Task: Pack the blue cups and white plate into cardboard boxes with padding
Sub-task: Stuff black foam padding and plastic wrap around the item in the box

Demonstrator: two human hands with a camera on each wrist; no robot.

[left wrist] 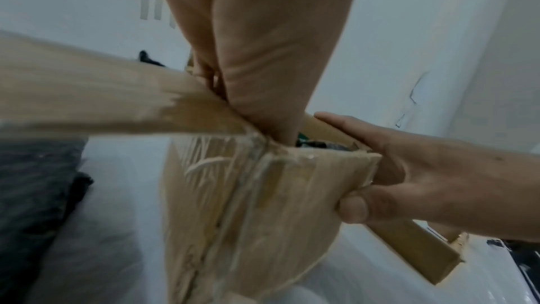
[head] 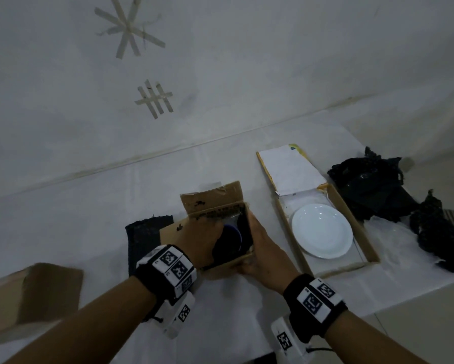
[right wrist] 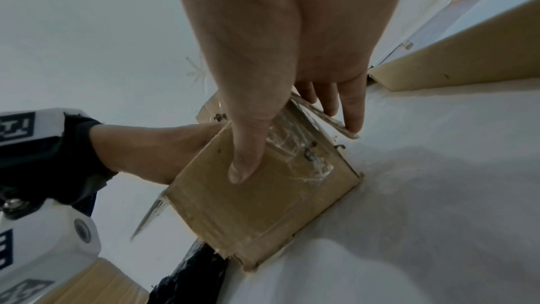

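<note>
A small open cardboard box (head: 212,199) stands mid-table. Inside it I see a blue cup (head: 232,236) among dark padding. My left hand (head: 199,240) reaches down into this box; its fingers are hidden inside, also in the left wrist view (left wrist: 263,54). My right hand (head: 265,248) grips the box's near right corner, thumb on the near wall (right wrist: 242,165) and fingers along the right side (left wrist: 409,175). The white plate (head: 321,231) lies flat in a shallow cardboard box (head: 365,240) to the right.
Crumpled black padding (head: 370,185) is piled at the far right, with another dark piece (head: 436,232) nearer. A dark padding sheet (head: 147,237) lies left of the small box. Another cardboard box (head: 31,292) sits at the near left. A wall rises behind the table.
</note>
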